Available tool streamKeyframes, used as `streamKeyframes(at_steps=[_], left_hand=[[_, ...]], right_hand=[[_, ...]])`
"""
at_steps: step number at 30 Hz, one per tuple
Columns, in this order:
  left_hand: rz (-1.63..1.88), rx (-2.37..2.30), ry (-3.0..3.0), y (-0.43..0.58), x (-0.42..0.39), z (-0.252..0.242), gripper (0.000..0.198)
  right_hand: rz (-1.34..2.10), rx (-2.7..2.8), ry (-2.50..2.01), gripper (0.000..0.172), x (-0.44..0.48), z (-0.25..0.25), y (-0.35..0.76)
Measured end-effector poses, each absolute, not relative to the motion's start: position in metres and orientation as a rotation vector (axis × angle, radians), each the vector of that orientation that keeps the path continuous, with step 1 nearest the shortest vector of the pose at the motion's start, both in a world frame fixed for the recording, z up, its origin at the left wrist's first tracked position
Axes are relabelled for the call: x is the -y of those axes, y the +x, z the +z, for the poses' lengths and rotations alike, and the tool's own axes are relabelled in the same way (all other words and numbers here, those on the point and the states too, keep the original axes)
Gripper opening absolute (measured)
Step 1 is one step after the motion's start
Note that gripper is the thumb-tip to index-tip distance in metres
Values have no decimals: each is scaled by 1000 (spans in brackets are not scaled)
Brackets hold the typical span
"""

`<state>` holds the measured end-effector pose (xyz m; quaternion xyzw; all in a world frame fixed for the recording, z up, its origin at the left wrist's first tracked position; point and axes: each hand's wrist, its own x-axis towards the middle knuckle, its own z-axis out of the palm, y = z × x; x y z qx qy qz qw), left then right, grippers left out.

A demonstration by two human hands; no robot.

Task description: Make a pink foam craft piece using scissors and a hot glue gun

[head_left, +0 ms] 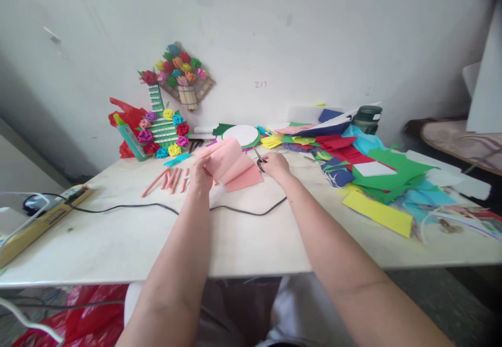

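Observation:
Pinched in my left hand (201, 173) is a folded sheet of pink crepe paper (225, 160), held up over the middle of the table. My right hand (275, 165) grips a pair of scissors (260, 162) by the handles, just right of the paper. The blades point up and away; whether they touch the paper I cannot tell. Below the sheet, a flat pink piece (245, 178) shows at its lower right. Several rolled pink paper strips (171, 181) lie to the left of my left hand.
Left rear, a paper-flower craft (163, 130) stands beside a glue bottle (131, 139). A black cable (157, 205) crosses the table from a power strip (43, 221). Coloured paper sheets (392, 172) are heaped on the right, near a dark jar (367, 119). A white disc (240, 135) lies behind.

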<state>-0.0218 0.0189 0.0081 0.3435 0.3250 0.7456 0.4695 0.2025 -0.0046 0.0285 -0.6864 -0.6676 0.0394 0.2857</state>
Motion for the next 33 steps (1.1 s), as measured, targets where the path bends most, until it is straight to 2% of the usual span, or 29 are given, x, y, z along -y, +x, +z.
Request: streamKeyframes(at_steps=[9,13,19,25,30,33], left_hand=[[1520,-747,923,-4,-9,4,26],[1502,-792,924,-3,-9,2,27],[1468,-825,925,-1,-4,6,23],[1465,-837,935,-3,-5,5,24],[1395,-803,1001,-4,-6,2,24],[1344,-796,1056,-4,-4,1,26]], right_hand=[[46,1430,-2167,31,9,34,240],[107,1331,-2264,37,7,24,256],[171,1304,-2340,32,2,13,266],[153,1314,-2381,45,2,17,265],[-39,1391,-2159,36,4,27,251],[80,1476,-1897,39,5,33,237]])
